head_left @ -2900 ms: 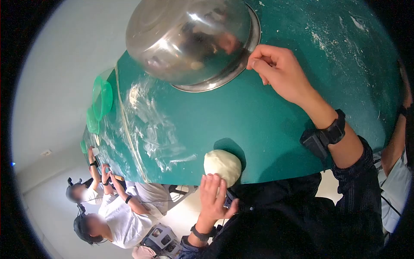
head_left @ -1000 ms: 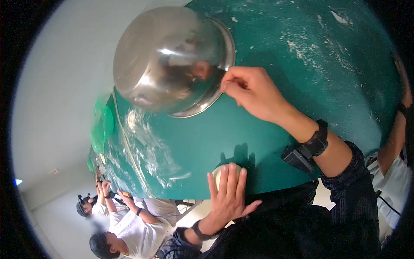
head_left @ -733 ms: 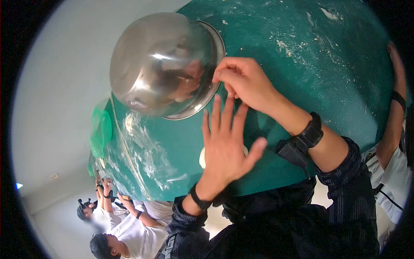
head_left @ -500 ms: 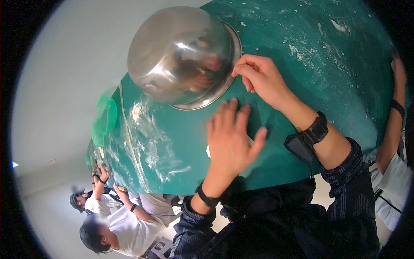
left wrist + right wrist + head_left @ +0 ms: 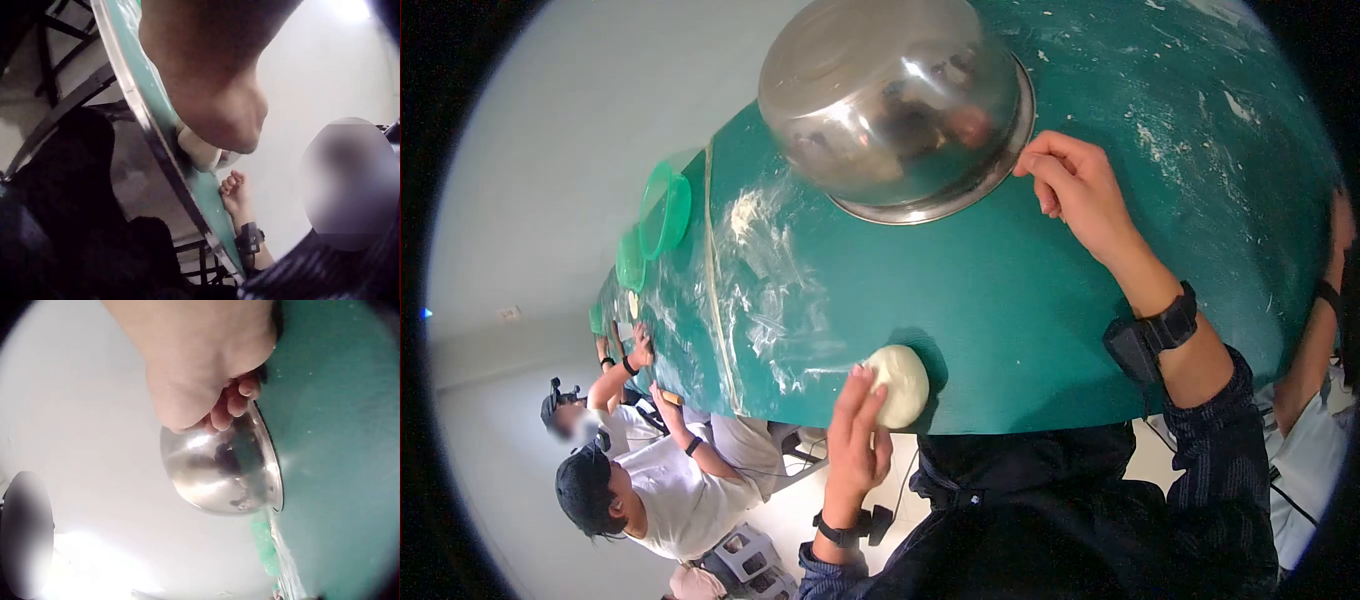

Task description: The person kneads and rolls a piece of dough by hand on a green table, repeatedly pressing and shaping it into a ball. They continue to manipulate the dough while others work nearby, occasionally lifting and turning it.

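Note:
A smooth pale ball of dough [image 5: 903, 385] lies near the front edge of the green tabletop. My left hand [image 5: 855, 445] is at its left side, extended fingers touching the dough. In the left wrist view, the near part of that hand covers much of the dough [image 5: 199, 150]. A large steel bowl [image 5: 890, 110] stands upside down on the table. Right beside its rim is my right hand [image 5: 1080, 190], fingers loosely curled and nothing seen in them. From the right wrist, the bowl [image 5: 219, 469] shows behind the curled fingertips.
Flour is smeared left of the dough, and more specks lie at the upper right. Green plastic containers [image 5: 665, 210] stand at the table's far left. Several people are at the table, two in white shirts [image 5: 680, 490] at the left. Another person's arm [image 5: 1310, 340] is at the right.
The left hand was flat over the dough, fingers pointing towards the bowl. It has drawn back to the dough's near left side, uncovering it. The right hand stays by the rim; the head view has shifted.

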`<action>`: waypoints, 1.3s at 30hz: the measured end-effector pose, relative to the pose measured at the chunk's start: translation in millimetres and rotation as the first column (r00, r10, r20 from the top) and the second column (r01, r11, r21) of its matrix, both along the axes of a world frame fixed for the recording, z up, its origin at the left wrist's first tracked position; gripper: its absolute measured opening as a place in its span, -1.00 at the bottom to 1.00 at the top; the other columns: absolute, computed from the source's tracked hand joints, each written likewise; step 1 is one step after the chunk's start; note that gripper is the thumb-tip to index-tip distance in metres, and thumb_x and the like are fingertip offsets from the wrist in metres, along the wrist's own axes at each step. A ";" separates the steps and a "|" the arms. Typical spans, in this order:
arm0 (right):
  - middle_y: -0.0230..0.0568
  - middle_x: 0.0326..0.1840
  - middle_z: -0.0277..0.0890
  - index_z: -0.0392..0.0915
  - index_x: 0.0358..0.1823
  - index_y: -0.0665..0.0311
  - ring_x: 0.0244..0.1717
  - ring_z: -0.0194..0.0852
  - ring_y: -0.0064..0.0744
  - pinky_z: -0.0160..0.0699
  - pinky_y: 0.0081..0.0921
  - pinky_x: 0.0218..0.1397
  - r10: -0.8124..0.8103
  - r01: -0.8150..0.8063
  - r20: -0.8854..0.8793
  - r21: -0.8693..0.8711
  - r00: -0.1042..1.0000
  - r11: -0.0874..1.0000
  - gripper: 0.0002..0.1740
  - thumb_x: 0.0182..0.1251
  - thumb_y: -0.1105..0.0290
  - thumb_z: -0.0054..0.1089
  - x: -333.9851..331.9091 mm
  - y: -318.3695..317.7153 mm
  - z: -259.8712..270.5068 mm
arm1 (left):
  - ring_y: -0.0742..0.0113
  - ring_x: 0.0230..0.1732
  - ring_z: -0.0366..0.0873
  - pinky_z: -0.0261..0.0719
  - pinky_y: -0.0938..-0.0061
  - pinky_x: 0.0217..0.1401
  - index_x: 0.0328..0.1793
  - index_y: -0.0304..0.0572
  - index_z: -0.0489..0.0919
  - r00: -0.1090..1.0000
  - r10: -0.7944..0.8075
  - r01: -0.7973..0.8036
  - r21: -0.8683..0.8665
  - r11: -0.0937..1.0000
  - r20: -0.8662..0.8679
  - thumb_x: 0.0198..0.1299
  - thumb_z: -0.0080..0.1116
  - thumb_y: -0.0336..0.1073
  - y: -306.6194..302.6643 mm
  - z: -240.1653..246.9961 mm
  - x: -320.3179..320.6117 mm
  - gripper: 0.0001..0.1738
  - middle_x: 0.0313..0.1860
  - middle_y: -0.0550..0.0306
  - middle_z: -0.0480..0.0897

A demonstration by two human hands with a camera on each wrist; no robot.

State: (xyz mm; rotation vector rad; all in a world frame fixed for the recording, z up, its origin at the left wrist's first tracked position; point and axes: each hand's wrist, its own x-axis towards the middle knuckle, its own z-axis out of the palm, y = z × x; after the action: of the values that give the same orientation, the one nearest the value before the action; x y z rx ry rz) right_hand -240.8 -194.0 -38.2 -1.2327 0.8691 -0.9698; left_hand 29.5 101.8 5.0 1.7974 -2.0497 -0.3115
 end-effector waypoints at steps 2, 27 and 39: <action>-0.53 -0.54 0.42 0.66 -0.23 0.27 -0.54 0.31 -0.74 0.26 -0.65 -0.48 0.007 -0.007 -0.014 -0.002 1.000 1.000 -0.80 0.55 0.34 0.14 0.9 1.2 0.3 | -0.38 0.61 0.35 0.30 -0.22 0.65 0.50 -0.28 0.54 0.998 -0.066 0.067 0.075 0.995 -0.008 0.19 0.18 -0.34 22.9 -4.8 3.3 -0.33 0.57 -0.32 0.45; -0.51 -0.61 0.40 0.67 -0.26 0.27 -0.58 0.31 -0.73 0.24 -0.65 -0.52 -0.033 0.027 0.112 0.058 0.993 0.998 -0.76 0.55 0.31 0.13 -3.2 -9.3 0.4 | -0.27 0.43 0.42 0.33 -0.08 0.44 0.36 -0.27 0.56 0.986 -0.129 0.111 -0.155 0.982 -0.109 0.34 0.10 0.26 -190.6 -16.5 -96.4 -0.23 0.43 -0.22 0.51; -0.51 -0.59 0.40 0.66 -0.24 0.27 -0.57 0.30 -0.74 0.26 -0.65 -0.51 0.012 -0.012 0.028 0.001 1.000 1.000 -0.78 0.55 0.32 0.14 -2.7 -4.7 0.6 | -0.11 0.24 0.54 0.62 0.08 0.21 0.21 -0.12 0.58 0.998 -0.062 0.062 0.001 0.998 -0.033 -0.09 0.74 -0.12 -74.8 14.3 -69.1 -0.26 0.21 -0.04 0.56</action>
State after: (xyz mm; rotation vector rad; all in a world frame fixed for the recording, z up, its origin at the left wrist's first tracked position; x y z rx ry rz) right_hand -243.5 -198.7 -37.6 -1.2195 0.8390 -0.9744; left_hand -39.7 27.0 19.4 1.7214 -2.0857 -0.3591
